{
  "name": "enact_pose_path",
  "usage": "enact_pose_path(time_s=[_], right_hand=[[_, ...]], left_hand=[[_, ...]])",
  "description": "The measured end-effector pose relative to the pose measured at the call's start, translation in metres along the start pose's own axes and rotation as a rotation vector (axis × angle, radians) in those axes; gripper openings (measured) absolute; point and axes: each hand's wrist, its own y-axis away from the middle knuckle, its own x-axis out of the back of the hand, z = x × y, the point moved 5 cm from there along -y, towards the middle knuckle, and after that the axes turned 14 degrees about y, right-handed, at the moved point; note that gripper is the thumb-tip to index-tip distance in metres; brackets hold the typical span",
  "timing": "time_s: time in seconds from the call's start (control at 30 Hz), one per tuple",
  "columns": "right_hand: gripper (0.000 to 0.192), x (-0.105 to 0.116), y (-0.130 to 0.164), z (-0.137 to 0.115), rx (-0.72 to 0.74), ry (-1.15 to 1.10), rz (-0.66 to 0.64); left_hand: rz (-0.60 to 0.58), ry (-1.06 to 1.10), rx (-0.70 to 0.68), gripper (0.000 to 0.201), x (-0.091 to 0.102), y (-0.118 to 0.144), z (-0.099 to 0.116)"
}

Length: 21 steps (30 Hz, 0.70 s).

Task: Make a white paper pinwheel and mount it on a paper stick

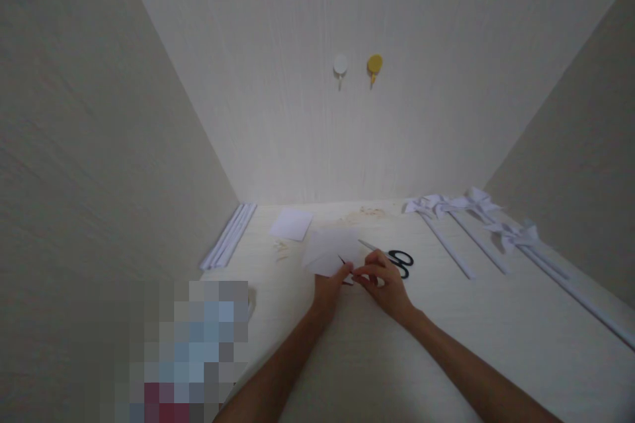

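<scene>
Both hands, left hand and right hand, have their grips pinched together on the near corner of a white paper square lying on the bench; that thin hold could slip or crease it, and the scissors lie just beside the right knuckles.

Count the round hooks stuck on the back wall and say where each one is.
2. The white hook is on the back wall above the table, and the yellow hook sits just to its right at the same height. Nothing seems to hide any others.
</scene>
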Motion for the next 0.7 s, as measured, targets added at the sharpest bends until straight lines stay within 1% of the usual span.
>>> enact_pose_path(time_s=[0.13, 0.23, 0.3, 0.4, 0.47, 0.53, 0.57, 0.63, 0.7], right_hand=[[0.015, 0.005, 0.0, -0.003, 0.022, 0.033, 0.026], [0.018, 0.006, 0.002, -0.003, 0.009, 0.053, 0.025], [0.02, 0.005, 0.004, -0.003, 0.017, 0.068, 0.006], [0.022, 0.003, 0.006, -0.005, 0.063, 0.087, -0.021], [0.023, 0.002, 0.007, -0.006, 0.095, 0.09, -0.025], [0.023, 0.001, 0.007, -0.006, 0.11, 0.083, -0.023], [0.023, 0.0, 0.007, -0.006, 0.114, 0.076, -0.019], [0.021, -0.001, 0.006, -0.007, 0.121, 0.056, -0.014], [0.02, -0.002, 0.006, -0.007, 0.131, 0.039, -0.023]], left_hand=[[0.056, -0.017, 0.018, 0.013, 0.003, -0.001, -0.001], [0.012, 0.013, 0.061, 0.012, 0.002, -0.002, -0.004], [-0.024, 0.079, 0.101, 0.012, 0.0, -0.002, -0.006], [-0.034, 0.201, 0.134, 0.011, 0.003, -0.003, -0.005], [-0.045, 0.267, 0.185, 0.011, 0.007, -0.005, -0.004], [-0.033, 0.396, 0.337, 0.015, 0.015, -0.006, -0.006], [-0.027, 0.426, 0.392, 0.016, 0.02, -0.008, -0.006], [-0.03, 0.445, 0.455, 0.019, 0.028, -0.011, -0.003], [-0.033, 0.442, 0.453, 0.018, 0.033, -0.014, -0.001]])
